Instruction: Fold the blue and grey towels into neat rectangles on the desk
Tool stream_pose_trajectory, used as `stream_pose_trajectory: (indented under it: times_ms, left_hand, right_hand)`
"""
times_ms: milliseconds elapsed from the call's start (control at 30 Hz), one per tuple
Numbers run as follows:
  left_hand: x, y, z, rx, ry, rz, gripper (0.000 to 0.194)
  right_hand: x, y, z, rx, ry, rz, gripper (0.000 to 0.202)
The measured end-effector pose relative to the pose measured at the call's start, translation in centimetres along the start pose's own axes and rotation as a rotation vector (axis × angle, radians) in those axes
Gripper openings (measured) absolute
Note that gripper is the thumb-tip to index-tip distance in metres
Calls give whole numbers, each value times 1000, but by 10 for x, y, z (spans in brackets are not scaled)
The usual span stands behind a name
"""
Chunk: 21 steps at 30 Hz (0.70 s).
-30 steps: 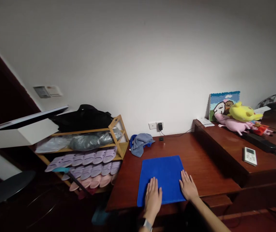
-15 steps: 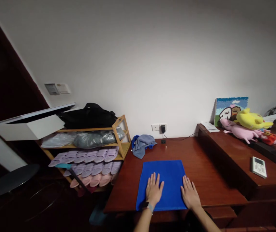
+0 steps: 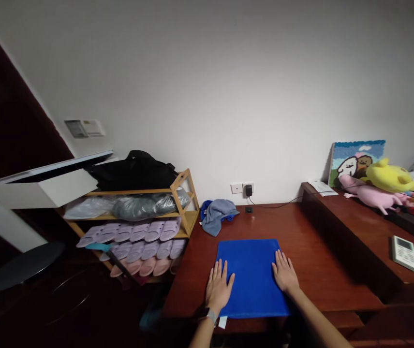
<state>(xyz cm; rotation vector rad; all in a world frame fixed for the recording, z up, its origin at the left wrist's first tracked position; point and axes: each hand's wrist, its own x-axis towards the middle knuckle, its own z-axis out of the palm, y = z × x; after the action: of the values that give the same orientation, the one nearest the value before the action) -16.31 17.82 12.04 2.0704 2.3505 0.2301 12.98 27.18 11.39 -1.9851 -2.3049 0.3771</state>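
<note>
A blue cloth [image 3: 252,278] lies spread flat on the reddish-brown wooden table [image 3: 323,285], its near edge reaching the table's front edge. A small white tag [image 3: 223,322] pokes out at its near left corner. My left hand [image 3: 219,287] rests flat over the cloth's left edge, fingers stretched out; a band circles that wrist. Over on the right edge, my right hand [image 3: 285,273] lies flat with fingers extended, partly on the cloth and partly beside it. Neither hand grips anything.
A crumpled grey-blue cloth [image 3: 217,216] sits at the back left of the table. Left of it stands a wooden rack [image 3: 188,203] with slippers [image 3: 152,249] and a black bag [image 3: 130,172]. On the raised right surface are plush toys [image 3: 374,197] and a white remote [image 3: 405,253].
My left hand has slid left from the cloth's middle to its left edge. My right hand has moved slightly up along the right edge. The tag has come into view.
</note>
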Motion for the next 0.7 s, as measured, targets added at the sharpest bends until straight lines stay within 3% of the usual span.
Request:
stream_pose_trajectory:
  times_ms: [100, 167, 267, 367, 467, 567, 700]
  left_hand:
    - [8, 2, -7, 18, -36, -1, 82]
    - [18, 18, -12, 23, -14, -15, 83]
    - [35, 68, -12, -41, 48, 61, 77]
    - [47, 125, 2, -152, 31, 273, 70]
    - [53, 150, 19, -211, -16, 348, 68]
    - [57, 124, 24, -191, -46, 287, 70]
    - [58, 41, 11, -85, -45, 57, 74]
  right_hand:
    - [4, 3, 10, 2, 21, -3, 69]
    - [4, 5, 13, 4, 28, -13, 70]
    - [3, 6, 13, 15, 24, -18, 70]
    - [2, 5, 10, 5, 12, -21, 70]
    - [1, 5, 8, -15, 10, -32, 69]
    - [1, 5, 8, -24, 13, -29, 70]
    - [1, 3, 9, -20, 24, -10, 71]
